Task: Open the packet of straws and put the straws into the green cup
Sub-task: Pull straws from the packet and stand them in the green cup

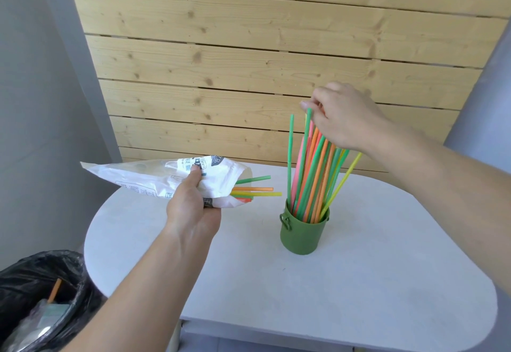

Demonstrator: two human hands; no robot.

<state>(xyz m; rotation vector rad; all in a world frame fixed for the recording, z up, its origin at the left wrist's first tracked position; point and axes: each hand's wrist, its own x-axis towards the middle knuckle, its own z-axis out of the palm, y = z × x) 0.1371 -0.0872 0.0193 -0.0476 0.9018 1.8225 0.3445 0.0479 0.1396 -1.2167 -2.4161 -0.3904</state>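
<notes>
A green cup stands upright on the white table, right of centre, and holds several coloured straws that lean and fan out. My right hand is above the cup, fingers pinched on the top ends of some of these straws. My left hand holds the white printed straw packet above the table's left part, lying roughly level with its open end towards the cup. A few straws stick out of that open end: green, orange, yellow.
A bin lined with a black bag stands at the lower left beside the table, with rubbish and an orange straw inside. A wooden plank wall rises right behind the table. The table's rounded edge runs near the bin.
</notes>
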